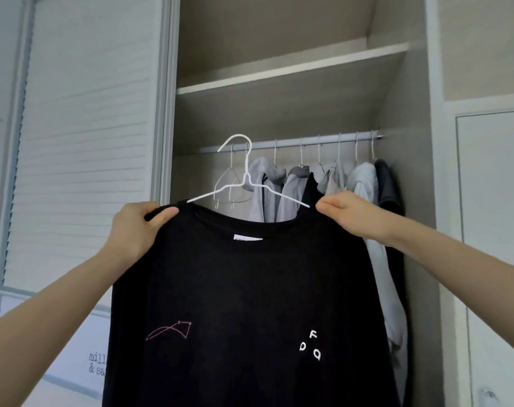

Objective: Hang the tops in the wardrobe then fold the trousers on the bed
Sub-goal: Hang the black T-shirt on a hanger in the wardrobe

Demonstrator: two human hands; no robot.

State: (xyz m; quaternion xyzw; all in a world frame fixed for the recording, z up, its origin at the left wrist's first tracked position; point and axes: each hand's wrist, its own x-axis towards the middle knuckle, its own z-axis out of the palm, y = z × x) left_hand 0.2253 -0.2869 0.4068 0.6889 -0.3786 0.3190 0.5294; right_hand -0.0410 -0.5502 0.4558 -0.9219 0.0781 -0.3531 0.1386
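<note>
I hold a black top (244, 289) with white letters and a red line drawing up in front of the open wardrobe. A white wire hanger (244, 174) sits inside its neck, hook up and free in the air, level with the wardrobe rail (291, 142) but in front of it. My left hand (138, 227) grips the top's left shoulder. My right hand (352, 215) pinches the right shoulder by the hanger's end. No trousers or bed are in view.
Several grey and dark tops (323, 189) hang on the rail toward the right. An empty wire hanger (229, 183) hangs at the rail's left part. A shelf (279, 71) runs above the rail. A louvred door (82, 142) stands on the left.
</note>
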